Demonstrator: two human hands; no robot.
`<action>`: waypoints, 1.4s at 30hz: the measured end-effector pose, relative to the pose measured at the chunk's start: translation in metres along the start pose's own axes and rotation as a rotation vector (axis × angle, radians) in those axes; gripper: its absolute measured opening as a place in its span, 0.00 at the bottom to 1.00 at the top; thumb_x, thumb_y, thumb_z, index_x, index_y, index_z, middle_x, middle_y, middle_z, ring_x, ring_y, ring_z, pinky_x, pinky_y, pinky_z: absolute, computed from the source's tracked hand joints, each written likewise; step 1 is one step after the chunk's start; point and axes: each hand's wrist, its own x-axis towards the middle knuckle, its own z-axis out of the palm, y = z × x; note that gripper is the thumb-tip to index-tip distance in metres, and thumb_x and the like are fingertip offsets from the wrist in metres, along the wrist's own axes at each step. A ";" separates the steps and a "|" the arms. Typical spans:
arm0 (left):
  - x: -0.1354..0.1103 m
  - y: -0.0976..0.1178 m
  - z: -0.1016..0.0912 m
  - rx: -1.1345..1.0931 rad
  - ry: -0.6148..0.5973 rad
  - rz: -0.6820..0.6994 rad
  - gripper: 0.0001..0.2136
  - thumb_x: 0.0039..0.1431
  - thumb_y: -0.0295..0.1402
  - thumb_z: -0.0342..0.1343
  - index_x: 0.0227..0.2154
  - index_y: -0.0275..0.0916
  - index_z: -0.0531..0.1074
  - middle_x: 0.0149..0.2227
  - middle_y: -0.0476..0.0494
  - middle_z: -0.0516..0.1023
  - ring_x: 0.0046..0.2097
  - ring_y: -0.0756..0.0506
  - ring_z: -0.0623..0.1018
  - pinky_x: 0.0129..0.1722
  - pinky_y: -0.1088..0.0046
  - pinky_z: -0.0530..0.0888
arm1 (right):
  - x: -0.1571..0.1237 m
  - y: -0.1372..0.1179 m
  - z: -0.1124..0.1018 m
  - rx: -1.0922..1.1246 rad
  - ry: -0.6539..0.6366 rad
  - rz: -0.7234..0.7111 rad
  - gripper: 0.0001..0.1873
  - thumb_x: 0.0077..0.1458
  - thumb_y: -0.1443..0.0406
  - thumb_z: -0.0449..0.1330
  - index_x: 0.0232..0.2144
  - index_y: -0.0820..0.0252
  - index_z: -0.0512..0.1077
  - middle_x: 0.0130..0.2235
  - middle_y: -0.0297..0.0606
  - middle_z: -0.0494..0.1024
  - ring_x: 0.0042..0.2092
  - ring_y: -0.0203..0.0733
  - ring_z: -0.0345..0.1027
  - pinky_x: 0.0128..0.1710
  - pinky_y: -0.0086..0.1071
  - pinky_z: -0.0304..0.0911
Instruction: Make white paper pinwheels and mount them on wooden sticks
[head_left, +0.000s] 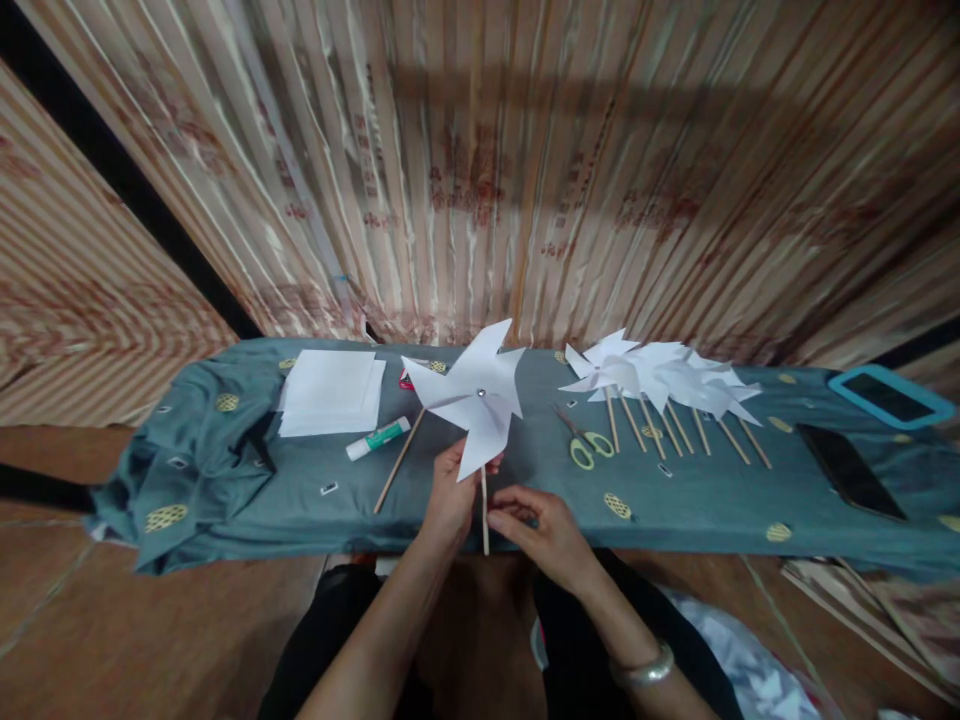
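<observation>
A white paper pinwheel [487, 385] on a thin wooden stick is held up in front of me, with a small shiny pin at its centre. My left hand [450, 495] is closed on it just below the blades; a lower blade hides part of the fingers. Beside the lower stick is my right hand [546, 528], its fingers bent and apart, with the thumb tip at or very near the stick. A loose wooden stick [399, 462] and a glue stick [379, 439] lie to the left. Green-handled scissors [583, 445] lie to the right.
Stacked white paper sheets [330, 392] lie at the left of the cloth-covered table [465, 535]. Several finished pinwheels [660, 372] overlap at the back right. A dark phone [851, 470] and a blue-framed device [892, 396] lie far right. A striped curtain [480, 180] hangs behind.
</observation>
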 end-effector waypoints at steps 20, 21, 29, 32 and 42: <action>0.020 -0.001 -0.025 0.005 0.060 -0.005 0.13 0.34 0.32 0.69 0.27 0.34 0.79 0.27 0.43 0.82 0.30 0.44 0.80 0.35 0.70 0.75 | 0.021 0.008 0.026 -0.034 0.036 0.075 0.08 0.53 0.60 0.59 0.26 0.57 0.73 0.23 0.31 0.74 0.26 0.36 0.68 0.29 0.28 0.59; 0.019 -0.001 -0.027 -0.004 0.056 -0.013 0.13 0.34 0.32 0.69 0.27 0.34 0.79 0.27 0.43 0.82 0.30 0.44 0.80 0.36 0.69 0.75 | 0.019 0.009 0.026 -0.048 0.029 0.086 0.08 0.53 0.60 0.59 0.26 0.57 0.73 0.23 0.31 0.74 0.26 0.36 0.67 0.28 0.28 0.59; 0.008 -0.010 -0.035 0.026 0.044 -0.124 0.17 0.30 0.35 0.73 0.27 0.34 0.79 0.26 0.43 0.81 0.29 0.44 0.80 0.35 0.67 0.76 | 0.010 0.016 0.014 0.018 0.005 0.086 0.08 0.51 0.59 0.62 0.27 0.57 0.74 0.25 0.30 0.76 0.28 0.36 0.69 0.28 0.28 0.61; 0.005 -0.018 -0.034 0.027 0.076 -0.201 0.18 0.28 0.36 0.73 0.26 0.33 0.79 0.26 0.43 0.81 0.28 0.45 0.79 0.31 0.69 0.75 | 0.012 0.016 0.005 0.045 0.056 0.068 0.09 0.52 0.58 0.62 0.29 0.57 0.75 0.28 0.32 0.78 0.30 0.37 0.71 0.30 0.29 0.63; -0.009 -0.038 -0.045 0.068 -0.009 -0.307 0.18 0.31 0.37 0.73 0.28 0.33 0.80 0.28 0.43 0.81 0.32 0.47 0.78 0.36 0.73 0.75 | 0.013 0.036 -0.006 0.061 -0.015 0.226 0.11 0.48 0.57 0.63 0.27 0.60 0.74 0.27 0.36 0.79 0.29 0.38 0.72 0.29 0.30 0.65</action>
